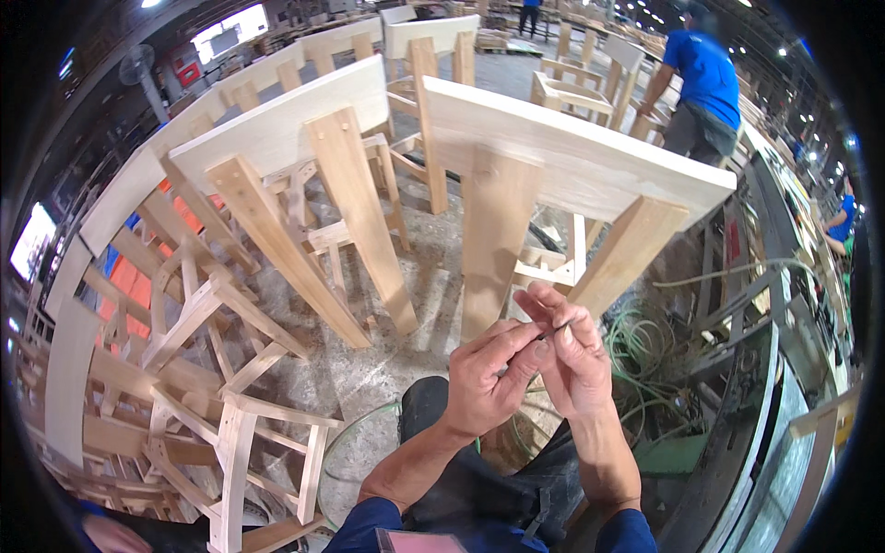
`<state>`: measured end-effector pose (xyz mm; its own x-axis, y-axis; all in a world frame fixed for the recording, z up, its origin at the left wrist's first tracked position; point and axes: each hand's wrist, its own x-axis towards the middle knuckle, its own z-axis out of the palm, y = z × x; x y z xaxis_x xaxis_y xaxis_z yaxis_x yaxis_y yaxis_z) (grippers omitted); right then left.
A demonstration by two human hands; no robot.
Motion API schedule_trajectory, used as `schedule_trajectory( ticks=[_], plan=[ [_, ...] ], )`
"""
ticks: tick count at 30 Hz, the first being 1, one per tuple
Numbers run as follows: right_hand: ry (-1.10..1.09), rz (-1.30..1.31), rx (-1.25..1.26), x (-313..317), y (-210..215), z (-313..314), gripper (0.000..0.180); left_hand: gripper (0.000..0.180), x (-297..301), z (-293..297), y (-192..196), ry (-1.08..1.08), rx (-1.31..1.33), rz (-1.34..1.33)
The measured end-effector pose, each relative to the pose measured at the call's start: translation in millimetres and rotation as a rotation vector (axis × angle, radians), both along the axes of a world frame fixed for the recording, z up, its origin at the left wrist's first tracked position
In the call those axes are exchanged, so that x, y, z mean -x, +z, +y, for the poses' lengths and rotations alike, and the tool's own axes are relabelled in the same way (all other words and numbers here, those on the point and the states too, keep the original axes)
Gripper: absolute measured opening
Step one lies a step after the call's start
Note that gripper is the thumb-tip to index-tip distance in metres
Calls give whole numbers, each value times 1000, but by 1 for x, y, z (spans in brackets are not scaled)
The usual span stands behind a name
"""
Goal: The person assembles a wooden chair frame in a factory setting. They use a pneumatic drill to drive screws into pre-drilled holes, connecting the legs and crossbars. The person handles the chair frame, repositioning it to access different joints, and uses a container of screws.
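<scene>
My left hand [489,378] and my right hand [579,359] meet in front of me, fingertips pinched together. Between them is a small, thin, dark piece [554,331], too little of it showing to tell its kind. Just beyond my hands stands a wooden chair frame with a wide pale backrest board [572,152] and two thick posts, the left post [498,230] and the right post [627,253]. Neither hand visibly grips the frame. A second chair frame with a pale backrest board [286,124] stands to its left.
More chair frames [230,433] crowd the left side. Coiled pale green hose [636,350] lies on the floor at right, beside a metal-edged bench [737,452]. A person in a blue shirt [705,74] bends over frames at far right. Another person's hand [115,535] shows at lower left.
</scene>
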<state>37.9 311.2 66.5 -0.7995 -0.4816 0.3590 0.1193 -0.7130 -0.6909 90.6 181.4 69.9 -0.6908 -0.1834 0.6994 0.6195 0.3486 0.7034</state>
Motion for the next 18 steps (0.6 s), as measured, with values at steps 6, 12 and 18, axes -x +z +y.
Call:
schedule_trajectory(
  ticks=[6,12,18],
  plan=[
    [46,-112,-57,14,34,-16,25,15,21,1,19,84,-302,-14],
    [-1315,1256,-727,103,158,2,52,12,101,-51,27,425,-19,163],
    [-1006,1043,-1667,133,195,-9,63,11,139,-47,28,565,99,278]
  ],
)
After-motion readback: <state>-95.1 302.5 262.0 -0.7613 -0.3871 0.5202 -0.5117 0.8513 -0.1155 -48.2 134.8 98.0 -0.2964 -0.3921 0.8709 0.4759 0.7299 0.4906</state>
